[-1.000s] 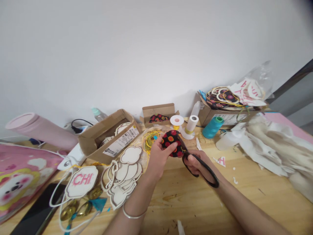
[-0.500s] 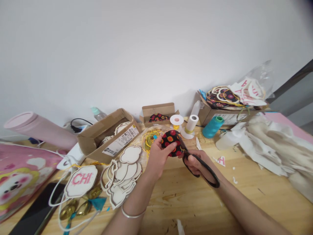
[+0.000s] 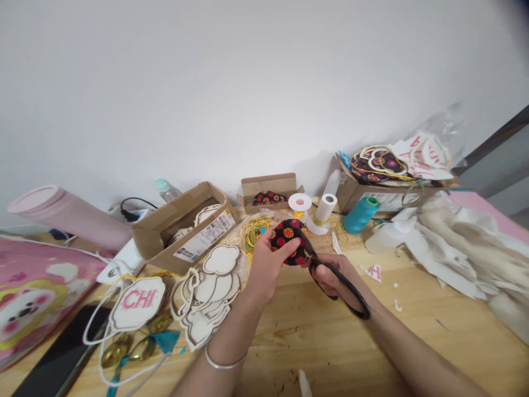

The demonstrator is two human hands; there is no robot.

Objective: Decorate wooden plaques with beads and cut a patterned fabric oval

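Note:
Above the middle of the table, my left hand (image 3: 268,264) pinches a piece of black fabric (image 3: 288,234) printed with red and yellow flowers. My right hand (image 3: 334,274) grips a pair of black-handled scissors (image 3: 359,300) through the loops. Their blades lie against the right edge of the fabric; whether they are apart or together I cannot make out. Behind the fabric lies a tangle of yellow cord (image 3: 253,234). Left of my left wrist is a pile of cream cloud-shaped pieces (image 3: 221,260) with dark edges.
An open cardboard box (image 3: 185,231) stands at left, a fuller one (image 3: 390,201) at back right. Between them are a small box (image 3: 268,179), a white spool (image 3: 326,209) and a teal thread cone (image 3: 360,215). A phone (image 3: 61,353) and a CHI tag (image 3: 138,303) lie front left; crumpled cloth (image 3: 454,248) lies right.
The scissor blades sit slightly further left over the fabric's edge. Both hands otherwise hold nearly the same position, and the view has shifted very slightly.

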